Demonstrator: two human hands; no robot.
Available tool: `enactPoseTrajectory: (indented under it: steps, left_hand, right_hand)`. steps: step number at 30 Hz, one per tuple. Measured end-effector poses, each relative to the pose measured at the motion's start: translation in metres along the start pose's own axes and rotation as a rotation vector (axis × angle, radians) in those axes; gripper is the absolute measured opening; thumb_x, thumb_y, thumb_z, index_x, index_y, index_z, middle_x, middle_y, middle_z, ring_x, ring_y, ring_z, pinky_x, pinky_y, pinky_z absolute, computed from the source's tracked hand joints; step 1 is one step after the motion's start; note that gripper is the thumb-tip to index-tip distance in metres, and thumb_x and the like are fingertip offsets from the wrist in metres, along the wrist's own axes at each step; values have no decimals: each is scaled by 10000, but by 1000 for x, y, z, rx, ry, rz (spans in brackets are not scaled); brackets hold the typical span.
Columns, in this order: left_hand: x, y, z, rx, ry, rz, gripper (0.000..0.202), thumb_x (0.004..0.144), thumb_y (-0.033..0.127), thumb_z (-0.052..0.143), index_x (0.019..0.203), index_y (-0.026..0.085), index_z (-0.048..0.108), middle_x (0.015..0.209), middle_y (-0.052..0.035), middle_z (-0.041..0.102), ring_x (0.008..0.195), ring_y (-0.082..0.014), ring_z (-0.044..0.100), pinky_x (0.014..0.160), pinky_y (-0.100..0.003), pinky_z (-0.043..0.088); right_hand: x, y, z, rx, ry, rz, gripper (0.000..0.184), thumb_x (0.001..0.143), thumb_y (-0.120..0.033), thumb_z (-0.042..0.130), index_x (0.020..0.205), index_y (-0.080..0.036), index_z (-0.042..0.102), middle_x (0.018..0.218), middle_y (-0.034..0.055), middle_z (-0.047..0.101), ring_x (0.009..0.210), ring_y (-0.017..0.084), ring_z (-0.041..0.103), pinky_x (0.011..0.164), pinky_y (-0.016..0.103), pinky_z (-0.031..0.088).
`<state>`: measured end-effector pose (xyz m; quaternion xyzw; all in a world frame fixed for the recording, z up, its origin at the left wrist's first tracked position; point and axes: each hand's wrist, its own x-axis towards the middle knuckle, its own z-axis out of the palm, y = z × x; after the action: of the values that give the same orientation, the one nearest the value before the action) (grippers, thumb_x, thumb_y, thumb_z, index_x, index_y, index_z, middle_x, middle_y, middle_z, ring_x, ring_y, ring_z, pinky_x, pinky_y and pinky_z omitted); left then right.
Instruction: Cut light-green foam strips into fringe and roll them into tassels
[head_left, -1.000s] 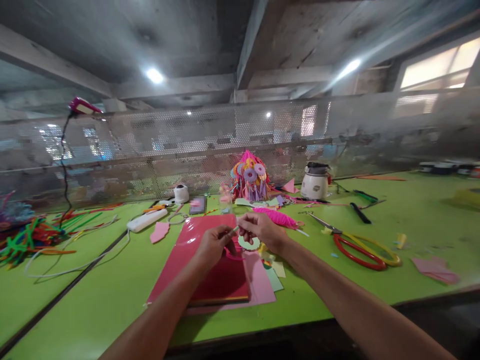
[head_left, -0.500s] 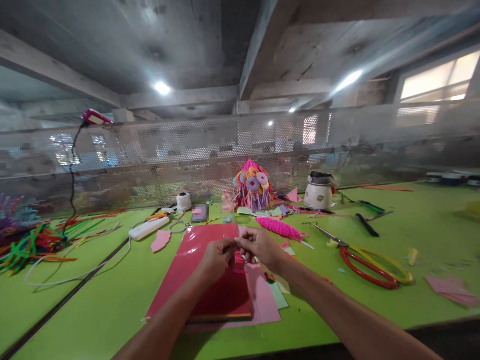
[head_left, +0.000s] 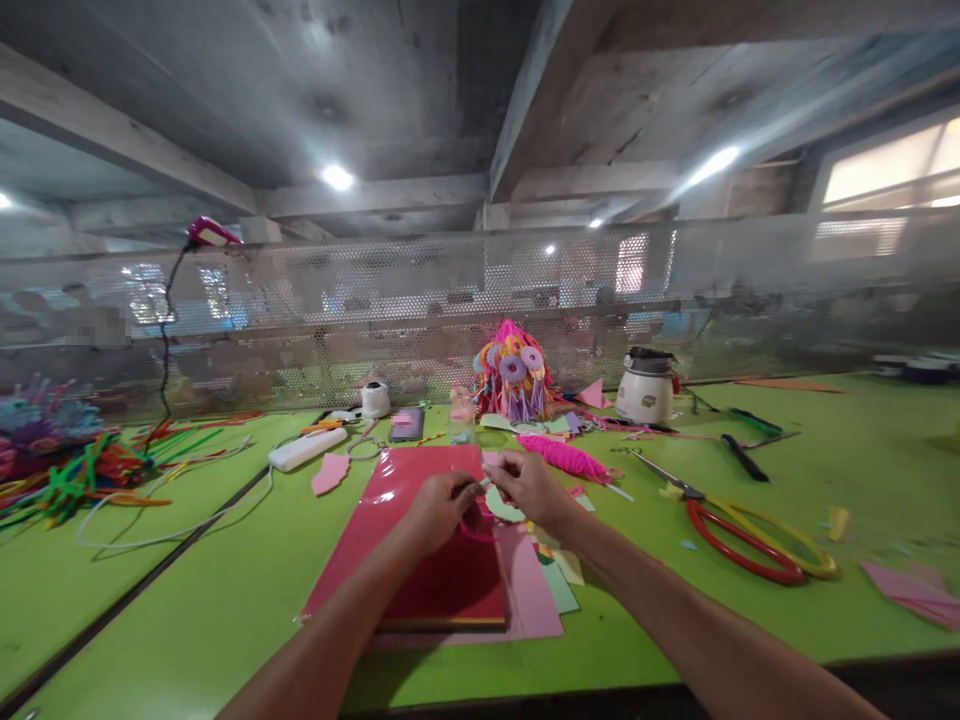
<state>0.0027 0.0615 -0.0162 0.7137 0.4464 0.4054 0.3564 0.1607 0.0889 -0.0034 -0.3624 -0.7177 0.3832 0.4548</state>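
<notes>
My left hand is closed in a pinch over a glossy red sheet pack, with a loop of pink string hanging at its fingertips. Close beside it my right hand pinches a small pale green paper piece with a scalloped edge. The fingertips of both hands nearly meet, and what lies exactly between them is partly hidden. Pink paper sticks out from under the red pack.
Large scissors with red and yellow handles lie on the right. Behind the hands are a pink yarn bundle, a colourful tasselled ornament and a white pot. A white power strip and pipe cleaners lie left.
The pale green paper piece now shows below my right hand's fingers, where it was hardly visible before. My hands have moved slightly apart, and the head view has shifted a little left.
</notes>
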Motion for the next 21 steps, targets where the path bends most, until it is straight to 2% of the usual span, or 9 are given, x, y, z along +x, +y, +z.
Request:
enactPoseTrajectory:
  steps: [5, 10, 14, 17, 21]
  left_hand:
    - [-5, 9, -9, -208, -77, -122, 324, 715, 441, 567, 668, 123, 605, 581, -65, 662, 525, -145, 597, 489, -226, 380]
    - [-7, 15, -8, -292, -45, -147, 342, 652, 455, 640, 663, 115, 604, 595, -72, 670, 473, -127, 577, 460, -221, 377]
    - [-6, 12, -7, -331, -38, -110, 353, 671, 464, 632, 677, 112, 598, 591, -63, 661, 436, -114, 560, 444, -216, 369]
    - [-5, 10, -6, -337, -54, -57, 340, 702, 450, 614, 709, 110, 611, 590, -50, 649, 439, -103, 551, 453, -212, 375]
    - [-4, 8, -8, -264, -99, -9, 333, 751, 444, 564, 713, 117, 614, 601, -47, 646, 471, -104, 560, 473, -212, 392]
  right_hand:
    - [0, -2, -5, -42, -12, -56, 293, 736, -335, 606, 517, -175, 494, 426, -44, 465, 412, 80, 392, 424, 213, 306]
    - [2, 4, -6, -13, -75, -44, 297, 773, -392, 569, 581, -177, 497, 442, -48, 466, 383, 74, 393, 386, 200, 299]
    - [1, 3, -8, 40, -182, -36, 292, 788, -452, 545, 741, -164, 552, 562, -23, 544, 418, 82, 470, 393, 195, 358]
    - [-1, -1, -8, 54, -212, -41, 307, 766, -443, 585, 665, -154, 561, 517, -31, 521, 421, 75, 457, 406, 190, 354]
    - [-2, -3, -8, 70, -165, -14, 330, 736, -429, 625, 576, -154, 538, 440, -50, 476, 384, 56, 391, 366, 175, 287]
